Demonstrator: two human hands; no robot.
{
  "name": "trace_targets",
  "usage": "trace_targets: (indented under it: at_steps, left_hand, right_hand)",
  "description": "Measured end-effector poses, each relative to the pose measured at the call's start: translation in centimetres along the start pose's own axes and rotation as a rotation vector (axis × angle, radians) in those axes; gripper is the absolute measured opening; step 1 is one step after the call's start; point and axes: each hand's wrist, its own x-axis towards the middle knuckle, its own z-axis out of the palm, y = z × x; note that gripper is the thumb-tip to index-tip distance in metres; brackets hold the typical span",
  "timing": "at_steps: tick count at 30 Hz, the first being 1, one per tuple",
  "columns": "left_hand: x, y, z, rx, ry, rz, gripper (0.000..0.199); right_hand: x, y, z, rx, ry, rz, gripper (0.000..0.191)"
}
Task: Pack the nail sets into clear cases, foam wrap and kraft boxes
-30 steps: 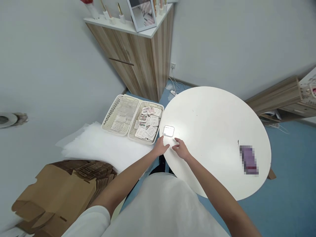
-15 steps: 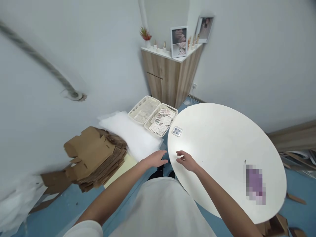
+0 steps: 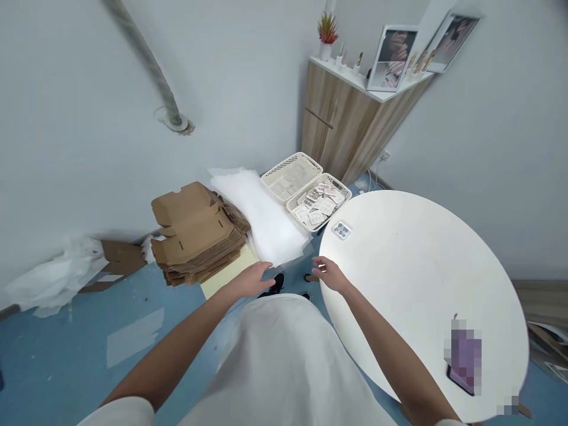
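Observation:
My left hand (image 3: pixel 252 280) hovers in front of me with its fingers apart and nothing in it. It is nearest to a stack of flattened brown cardboard boxes (image 3: pixel 195 228) and a pile of white foam sheets (image 3: pixel 270 222) on the left. Over the left edge of a round white table (image 3: pixel 412 254), my right hand (image 3: pixel 329 274) is also empty, thumb and fingers apart. Beyond it on the table lies a small clear case (image 3: pixel 342 229) with several dark pieces inside. Two white plastic baskets stand past the foam: one (image 3: pixel 290 171) holds clear pieces, the other (image 3: pixel 319 204) many small printed packets.
A phone-like object (image 3: pixel 464 361), partly blurred out, lies at the table's right. A wood-grain cabinet (image 3: pixel 341 112) in the corner carries picture frames, a potted plant (image 3: pixel 327 32) and small bottles. White plastic bags (image 3: pixel 62 272) lie by the left wall.
My view has turned left, so the boxes, baskets and cabinet sit further right. My hands have drawn apart, the left away from the table edge. Both stay empty.

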Motion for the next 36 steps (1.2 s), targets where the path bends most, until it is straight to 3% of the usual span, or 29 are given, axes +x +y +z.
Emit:
trace_targets:
  at_steps: [2,6,9,12,15,21,27,32,36]
  left_hand:
    - [1.7,-1.4,0.5,-0.106,0.119,-0.036,0.057]
    - [6.6,-3.4,1.0,-0.228,0.221,-0.138,0.054]
    - [9.5,-4.4,0.3,-0.197,0.236,-0.123,0.052]
    - [10.8,-5.5,-0.7,-0.19,0.196,-0.219,0.062]
    - [11.0,-6.6,-1.0,-0.209,0.196,-0.293,0.07]
    - [10.5,-8.1,0.2,-0.37,0.292,-0.279,0.075]
    - [10.1,-8.5,0.4,-0.465,0.245,-0.225,0.068]
    - [9.8,-8.7,-0.2,-0.445,0.275,-0.176,0.063]
    - [9.4,-8.5,-0.4,-0.41,0.356,-0.126,0.055]
  right_hand:
    - [2.2,-0.2,1.7,-0.077,-0.032,0.0,0.041]
    - [6.6,-1.4,4.6,-0.31,-0.064,-0.083,0.047]
    - [9.5,-2.4,6.0,-0.442,-0.085,-0.107,0.052]
    - [12.1,-2.7,6.7,-0.513,-0.061,0.007,0.063]
    - [14.1,-2.5,7.3,-0.541,-0.018,0.113,0.07]
    - [15.7,-2.3,9.5,-0.547,0.137,0.11,0.054]
    - [15.6,-3.2,10.5,-0.523,0.218,0.071,0.023]
    - [14.7,-4.3,10.1,-0.492,0.263,0.111,0.021]
    - [14.1,-5.4,10.0,-0.448,0.372,0.023,0.019]
